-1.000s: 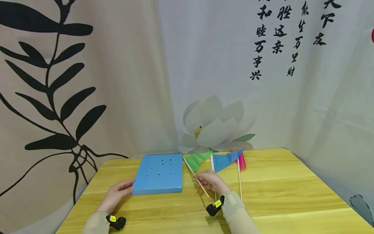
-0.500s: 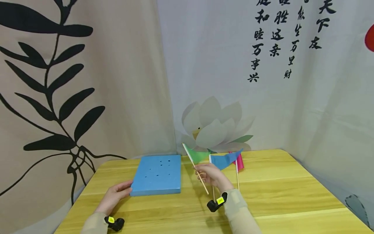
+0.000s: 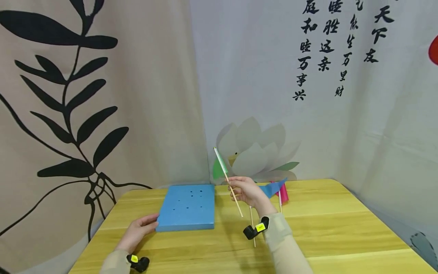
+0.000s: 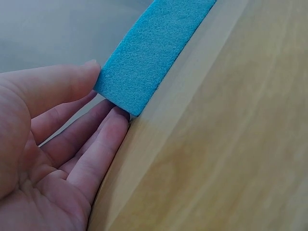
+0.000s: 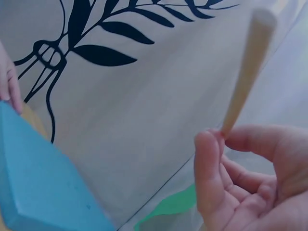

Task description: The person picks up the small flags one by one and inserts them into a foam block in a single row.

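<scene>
In the head view my right hand (image 3: 248, 192) holds a small green pennant flag (image 3: 218, 168) up over the table. Thumb and fingertips pinch its thin wooden stick (image 5: 244, 77), which leans with the cloth end up and to the left. The green cloth hangs from the white upper part of the stick. A blue foam board (image 3: 186, 217) with several small holes in its top lies flat to the left. My left hand (image 3: 138, 230) rests at the board's front left corner, fairly straight fingers against its side and the thumb touching the corner (image 4: 126, 103).
Behind my right wrist lie a blue pennant flag (image 3: 273, 188), partly hidden, and a pink flag (image 3: 283, 194), both on sticks. The wooden table (image 3: 335, 228) ends at a printed curtain (image 3: 164, 114) with plant and lotus drawings.
My right hand has raised the green flag from low over the table, tilting it more upright, and its cloth now hangs down. My left hand stays at the board's corner.
</scene>
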The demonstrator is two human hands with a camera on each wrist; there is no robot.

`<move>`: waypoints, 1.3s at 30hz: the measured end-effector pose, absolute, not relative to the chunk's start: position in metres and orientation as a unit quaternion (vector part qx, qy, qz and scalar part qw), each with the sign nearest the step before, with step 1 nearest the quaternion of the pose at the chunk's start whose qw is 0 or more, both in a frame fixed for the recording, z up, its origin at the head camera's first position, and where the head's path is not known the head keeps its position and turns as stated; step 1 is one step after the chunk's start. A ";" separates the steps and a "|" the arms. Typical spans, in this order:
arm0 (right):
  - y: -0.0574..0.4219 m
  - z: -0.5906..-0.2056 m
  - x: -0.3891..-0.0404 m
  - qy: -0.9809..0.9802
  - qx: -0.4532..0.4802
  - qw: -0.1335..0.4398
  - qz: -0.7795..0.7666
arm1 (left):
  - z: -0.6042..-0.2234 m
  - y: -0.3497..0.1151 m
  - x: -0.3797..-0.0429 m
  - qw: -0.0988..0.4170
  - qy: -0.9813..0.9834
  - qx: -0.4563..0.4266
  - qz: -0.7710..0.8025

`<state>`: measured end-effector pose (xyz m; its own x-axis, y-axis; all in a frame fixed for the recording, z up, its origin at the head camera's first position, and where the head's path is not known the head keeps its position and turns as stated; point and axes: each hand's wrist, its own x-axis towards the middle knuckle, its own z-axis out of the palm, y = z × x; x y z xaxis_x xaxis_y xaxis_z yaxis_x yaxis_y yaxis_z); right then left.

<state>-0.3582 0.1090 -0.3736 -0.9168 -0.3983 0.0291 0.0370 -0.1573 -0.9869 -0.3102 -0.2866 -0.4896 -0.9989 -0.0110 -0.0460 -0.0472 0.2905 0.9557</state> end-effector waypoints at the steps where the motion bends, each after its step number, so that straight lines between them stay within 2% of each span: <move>1: 0.108 -0.371 -0.359 0.630 -0.146 0.142 -0.749 | -0.490 -0.287 -0.310 0.015 0.803 -0.019 0.595; 10: 0.090 -0.356 -0.363 0.621 -0.200 0.105 -0.750 | -0.492 -0.287 -0.310 0.015 0.801 -0.013 0.598; 23: 0.038 -0.353 -0.389 0.614 -0.205 0.014 -0.762 | -0.489 -0.290 -0.309 0.025 0.800 -0.007 0.599; 27: 0.022 -0.356 -0.394 0.632 -0.219 -0.013 -0.744 | -0.489 -0.289 -0.309 0.018 0.798 -0.006 0.602; 39: -0.014 -0.376 -0.406 0.666 -0.248 -0.046 -0.702 | -0.490 -0.291 -0.309 0.013 0.793 -0.006 0.609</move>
<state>-0.4058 -0.0144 -0.3758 -0.8724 -0.2657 0.4102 -0.3960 -0.1075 -0.9119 -0.3089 -0.2910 -0.4896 -0.9996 0.0062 -0.0280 -0.0254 0.2582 0.9658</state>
